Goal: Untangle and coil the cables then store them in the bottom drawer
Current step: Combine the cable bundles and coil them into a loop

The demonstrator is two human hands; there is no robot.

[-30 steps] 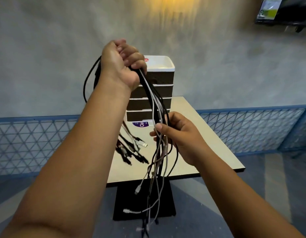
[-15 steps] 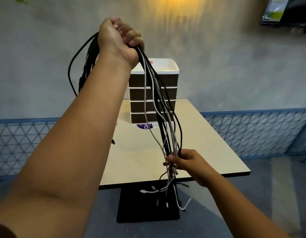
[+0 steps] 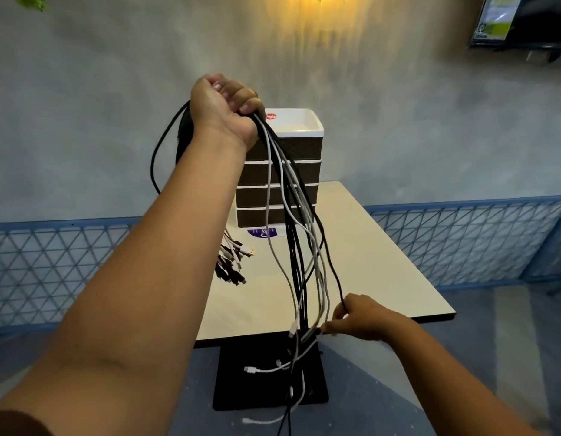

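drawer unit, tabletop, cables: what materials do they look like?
Drawer unit: likely plastic; glossy white top tray and frame, dark fronts with what looks like a woven texture.
Tabletop: probably laminate over board; smooth matte cream face, thin dark edge band.
Cables: mostly black, some white, smooth rubbery-looking jackets that hang limp; one metal plug tip shows.

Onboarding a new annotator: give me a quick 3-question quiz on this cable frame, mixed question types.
1. True or false: the left hand grips the cable bundle at its top, above the table.
2. Where does the right hand hold the bundle? A) at the top B) near the lower ends C) not at all
3. Fill in: the drawers of the drawer unit are all ____.

Key: 1 true; 2 B; 3 closed.
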